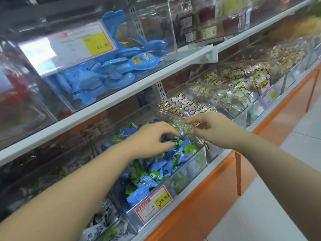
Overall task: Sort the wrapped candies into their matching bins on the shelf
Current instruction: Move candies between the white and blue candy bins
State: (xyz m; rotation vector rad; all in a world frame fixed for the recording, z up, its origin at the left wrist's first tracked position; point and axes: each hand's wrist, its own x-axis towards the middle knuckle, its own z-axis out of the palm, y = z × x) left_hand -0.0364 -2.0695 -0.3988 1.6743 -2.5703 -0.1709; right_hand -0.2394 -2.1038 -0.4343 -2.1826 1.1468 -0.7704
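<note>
Left hand [152,136] curls over blue-green wrapped candies [156,166] in the clear plastic bin [194,162], grip indeterminable. At 3 o'clock, right hand [208,129] pinches a clear yellow-printed packet [182,128], apparently extracting a stray.

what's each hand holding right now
Left hand: pinching a blue candy in the bin.
Right hand: pinching a clear-wrapped candy.

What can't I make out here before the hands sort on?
Head view only.
What the left hand pinches, if anything: its fingers cover it.
Whether the right hand grips the clear packet: glare, blur.
Contents of the dark bins at left: reflections.
Small print on the lower price tag: too small.
</note>
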